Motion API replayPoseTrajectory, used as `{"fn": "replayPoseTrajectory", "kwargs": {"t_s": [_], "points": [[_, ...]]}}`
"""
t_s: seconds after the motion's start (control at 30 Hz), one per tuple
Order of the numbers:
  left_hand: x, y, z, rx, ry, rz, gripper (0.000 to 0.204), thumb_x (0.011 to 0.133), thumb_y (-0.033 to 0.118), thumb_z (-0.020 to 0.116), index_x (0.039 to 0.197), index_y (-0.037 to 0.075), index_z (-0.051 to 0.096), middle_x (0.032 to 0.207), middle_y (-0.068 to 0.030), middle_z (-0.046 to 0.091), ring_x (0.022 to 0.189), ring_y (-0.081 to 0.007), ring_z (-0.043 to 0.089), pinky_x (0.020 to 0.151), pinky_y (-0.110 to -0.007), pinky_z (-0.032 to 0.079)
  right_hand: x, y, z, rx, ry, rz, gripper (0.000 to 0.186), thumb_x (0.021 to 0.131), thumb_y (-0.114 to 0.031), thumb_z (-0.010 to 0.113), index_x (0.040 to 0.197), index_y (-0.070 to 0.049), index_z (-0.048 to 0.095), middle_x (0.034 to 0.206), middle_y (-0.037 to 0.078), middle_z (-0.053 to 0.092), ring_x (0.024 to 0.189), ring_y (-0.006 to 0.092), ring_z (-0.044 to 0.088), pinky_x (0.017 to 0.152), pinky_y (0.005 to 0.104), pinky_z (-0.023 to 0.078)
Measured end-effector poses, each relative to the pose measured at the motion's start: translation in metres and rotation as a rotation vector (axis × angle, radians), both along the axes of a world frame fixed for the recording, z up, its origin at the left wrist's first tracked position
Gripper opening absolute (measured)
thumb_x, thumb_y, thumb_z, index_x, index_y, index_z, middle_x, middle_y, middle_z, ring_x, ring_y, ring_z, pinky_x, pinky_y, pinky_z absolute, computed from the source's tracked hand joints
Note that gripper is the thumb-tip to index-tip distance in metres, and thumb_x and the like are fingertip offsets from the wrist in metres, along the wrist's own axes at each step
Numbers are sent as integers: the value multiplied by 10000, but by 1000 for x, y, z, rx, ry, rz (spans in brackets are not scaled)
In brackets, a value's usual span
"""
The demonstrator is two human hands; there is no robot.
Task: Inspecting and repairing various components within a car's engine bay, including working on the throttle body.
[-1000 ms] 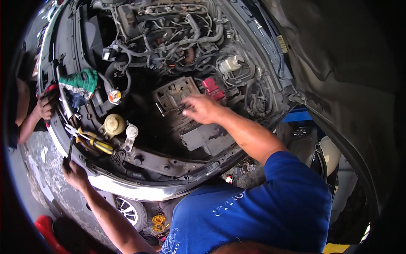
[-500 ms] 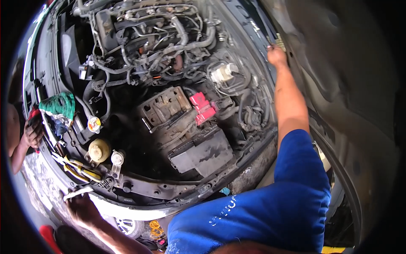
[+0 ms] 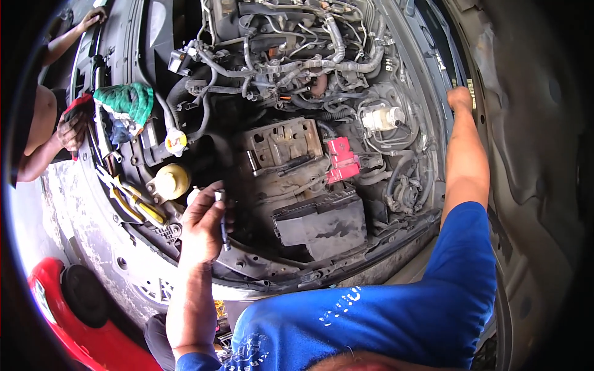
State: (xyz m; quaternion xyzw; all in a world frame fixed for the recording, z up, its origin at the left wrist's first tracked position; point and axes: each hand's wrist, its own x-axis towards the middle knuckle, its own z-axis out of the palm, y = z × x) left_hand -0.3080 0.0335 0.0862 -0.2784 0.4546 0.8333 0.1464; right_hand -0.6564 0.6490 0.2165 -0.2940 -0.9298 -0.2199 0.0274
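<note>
The left hand (image 3: 201, 226), fingers curled, grips a slim metal tool (image 3: 224, 235) that, slackly held, could drop into the dark gap (image 3: 242, 226) beside that hand; the right hand (image 3: 460, 99), openness and hold unclear, is well apart.

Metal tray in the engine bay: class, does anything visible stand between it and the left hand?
A short silver rod sits at the left edge of the metal tray, toward the left hand and its slim metal tool; otherwise only a dark gap shows between them.
</note>
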Motion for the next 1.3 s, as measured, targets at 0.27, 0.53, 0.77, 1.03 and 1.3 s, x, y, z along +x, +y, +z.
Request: {"fn": "replayPoseTrajectory", "kwargs": {"t_s": [0.27,0.53,0.77,1.03,1.3], "points": [[-8,30,-3,-57,30,-167,328,950,170,577,1261,66,567,907,-11,621,704,-96,558,614,-244,471,128,-192,-31,-1431,588,335,383,839,8,564,1221,12,601,832,106,681,619,122,604,591,233,500],[-45,80,-4,-49,236,-417,214,981,204,565,1057,13,625,815,15,620,648,-48,484,585,-215,406,248,-337,-122,-2209,-135,466,151,845,41,686,985,-11,668,868,31,664,796,88,620,709,227,532],[-57,69,-16,-73,230,-451,204,985,206,553,1021,26,640,831,8,651,673,-44,501,609,-208,411,247,-348,-145,-2222,-134,432,125,860,1,699,979,-11,665,870,5,642,790,75,595,707,212,509],[-73,62,-29,17,173,-520,222,959,213,571,1069,24,607,783,-29,636,604,-78,521,523,-210,410,228,-352,-150,-2224,-313,582,94,853,-35,716,935,-17,675,872,29,666,832,103,627,759,254,520],[-99,81,-41,304,82,-251,243,980,210,489,1158,49,525,742,-74,605,515,-118,504,461,-225,398,215,-363,-163,-1980,-97,812,215,900,-36,665,1112,-6,671,1024,45,565,848,117,607,733,260,510]]}}
